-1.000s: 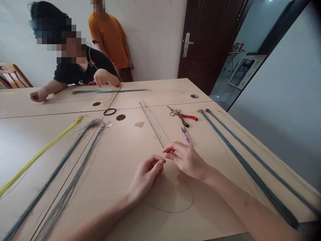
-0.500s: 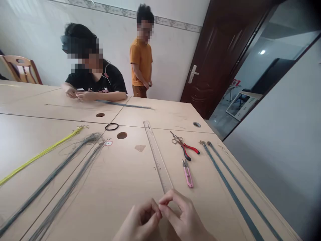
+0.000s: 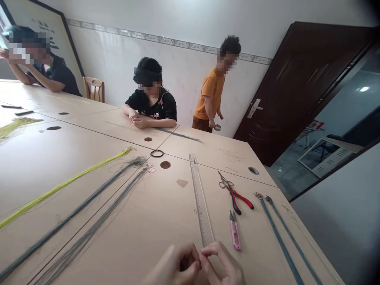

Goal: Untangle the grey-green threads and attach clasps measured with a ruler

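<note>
My left hand (image 3: 181,264) and my right hand (image 3: 221,263) meet fingertip to fingertip at the bottom of the head view, both pinched closed. Whatever lies between the fingertips is too small to make out. Just beyond them a clear ruler (image 3: 199,198) lies lengthwise on the table. To its right are pliers with red and black handles (image 3: 241,201), small scissors (image 3: 226,182) against their jaws, and pink thread snips (image 3: 235,233). Blue-grey cord bundles (image 3: 276,229) lie farther right. On the left stretch a yellow cord bundle (image 3: 71,180) and loose grey cords (image 3: 97,215).
A black ring-shaped band (image 3: 156,153) lies near a round table hole (image 3: 165,165). A seated person in black (image 3: 154,105) works across the table; another sits far left (image 3: 56,75). A person in orange (image 3: 210,95) stands by the brown door (image 3: 285,79).
My view has swung left and upward, bringing another seated person into sight. The standing person now leans over, holding something near the table edge. My hands stay pinched together.
</note>
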The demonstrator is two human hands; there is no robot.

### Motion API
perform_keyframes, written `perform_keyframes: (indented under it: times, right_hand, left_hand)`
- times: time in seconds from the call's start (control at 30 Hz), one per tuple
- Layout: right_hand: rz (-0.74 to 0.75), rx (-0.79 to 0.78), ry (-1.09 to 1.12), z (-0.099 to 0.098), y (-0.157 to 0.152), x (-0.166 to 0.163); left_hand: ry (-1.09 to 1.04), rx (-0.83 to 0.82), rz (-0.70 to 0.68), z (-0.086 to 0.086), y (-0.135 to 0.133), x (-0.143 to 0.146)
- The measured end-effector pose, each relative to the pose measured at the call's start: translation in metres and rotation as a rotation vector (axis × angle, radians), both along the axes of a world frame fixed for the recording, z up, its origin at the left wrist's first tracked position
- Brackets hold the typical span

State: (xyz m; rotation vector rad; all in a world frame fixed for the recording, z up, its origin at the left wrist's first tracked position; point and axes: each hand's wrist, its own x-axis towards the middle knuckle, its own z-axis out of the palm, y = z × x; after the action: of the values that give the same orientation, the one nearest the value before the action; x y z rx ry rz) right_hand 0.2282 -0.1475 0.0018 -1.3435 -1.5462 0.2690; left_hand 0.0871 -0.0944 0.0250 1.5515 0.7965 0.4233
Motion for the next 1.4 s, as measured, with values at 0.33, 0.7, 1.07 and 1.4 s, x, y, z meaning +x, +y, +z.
perform_keyframes:
  times: [0.33, 0.7, 1.07, 1.4]
  right_hand:
    - [0.107, 0.026, -0.315, 0.038, -0.011, 0.0]
    - [0.073, -0.307, 0.014, 0.041, -0.004, 0.001]
    - [0.15, -0.338, 0.143, 0.038, -0.006, -0.004]
    - [0.103, -0.302, -0.016, 0.036, -0.008, -0.003]
  left_hand:
    - [-0.132, 0.138, -0.051, -0.004, -0.004, -0.01]
    - [-0.215, 0.121, 0.051, -0.002, 0.002, -0.015]
    - [-0.164, 0.191, 0.074, 0.002, 0.0, -0.015]
    - [-0.103, 0.212, 0.105, 0.002, -0.002, -0.014]
